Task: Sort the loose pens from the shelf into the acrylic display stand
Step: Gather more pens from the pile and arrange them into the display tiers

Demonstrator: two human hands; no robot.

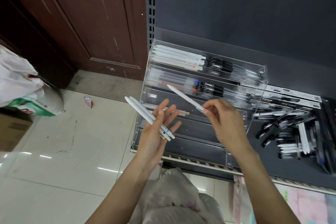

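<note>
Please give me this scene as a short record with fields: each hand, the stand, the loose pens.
left hand: palm up, white pens lying across it, thumb over them
right hand: pinches one white pen by its end
acrylic display stand: upper tiers hold white, clear and black pens; lower tiers mostly bare
loose pens: heap on the shelf, right of the stand
</note>
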